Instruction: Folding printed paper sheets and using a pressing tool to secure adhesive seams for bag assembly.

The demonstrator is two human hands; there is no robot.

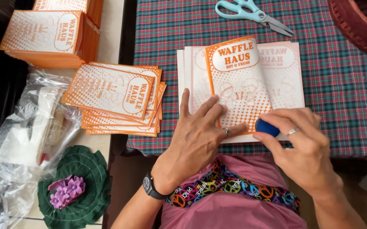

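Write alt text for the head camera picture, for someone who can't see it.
A person's left hand presses flat on an orange-printed paper bag on a plaid tablecloth, while the right hand holds a small blue object at its lower edge. Scissors lie above; more bags are stacked left.

Blue object mostly buried under the right hand, kind unclear. Lower edge of the printed sheets covered by both hands. Scissors handles and dark red basket cut off at the counter's far edge.
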